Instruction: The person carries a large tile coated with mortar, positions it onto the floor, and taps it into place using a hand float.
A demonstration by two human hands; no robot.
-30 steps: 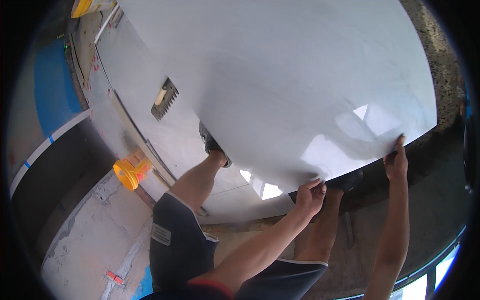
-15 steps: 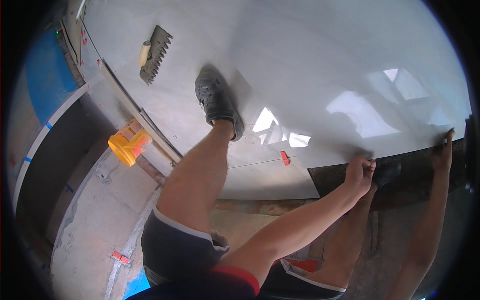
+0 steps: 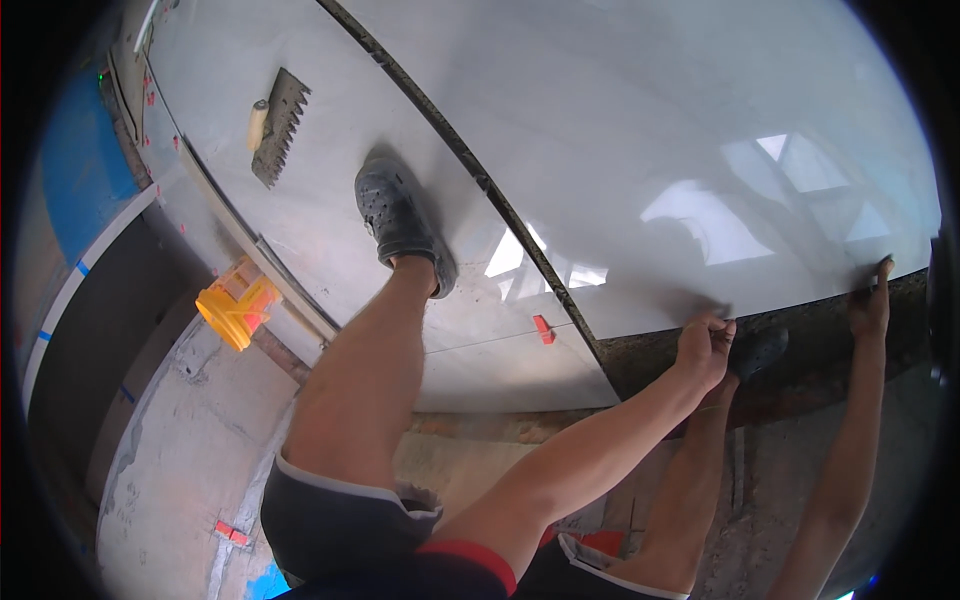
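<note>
A large glossy light-grey tile (image 3: 640,130) fills the upper right, with bright window reflections on it. My left hand (image 3: 707,350) is closed on the tile's near edge, fingers curled at the rim. Farther right, my right hand (image 3: 870,305) grips the same edge, thumb up on the surface and its other fingers mostly hidden beneath. A dark gap (image 3: 468,160) runs between this tile and the pale tile (image 3: 330,200) to its left, where my left foot stands in a dark clog (image 3: 398,215).
A notched trowel (image 3: 280,125) with a pale handle lies on the left tile. A red tile wedge (image 3: 543,329) sits near that tile's corner. A yellow bucket (image 3: 228,312) stands left, beside a long strip (image 3: 235,222). My right clog (image 3: 762,352) is on the dark bed below the tile.
A dark gap has opened between the large tile and the left tile, where they met before. Both hands keep their grip on the edge. The whole view has shifted slightly.
</note>
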